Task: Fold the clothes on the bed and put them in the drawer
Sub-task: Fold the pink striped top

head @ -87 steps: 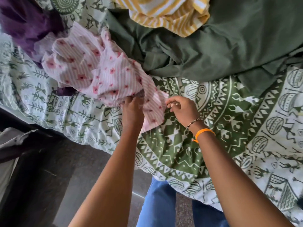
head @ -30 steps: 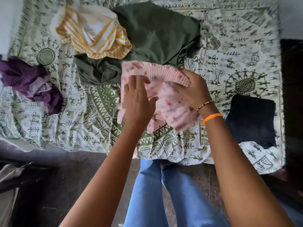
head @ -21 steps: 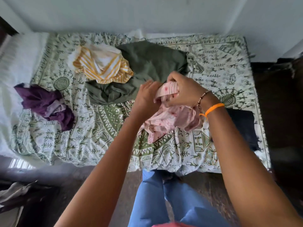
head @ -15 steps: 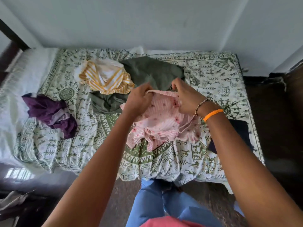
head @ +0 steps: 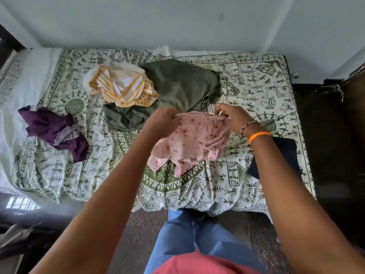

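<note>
Lifted off the bed (head: pixel 59 80) since a moment ago, the pink garment (head: pixel 194 143) now hangs spread just before the green garment (head: pixel 183 86), left hand (head: pixel 162 121) and right hand (head: pixel 234 119) each pinching its top edge, so folding can likely start

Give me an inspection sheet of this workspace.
Surface: bed under a green-printed sheet.
Job's things: pink garment held up by its top edge; yellow striped garment lying on olive garment; purple garment crumpled at left; dark garment at right.
Clutter: nothing seen.
Hands: left hand and right hand each grip the pink garment.
Cables: nothing seen.
Surroundings: pale wall, dark floor; no drawer in view.
</note>
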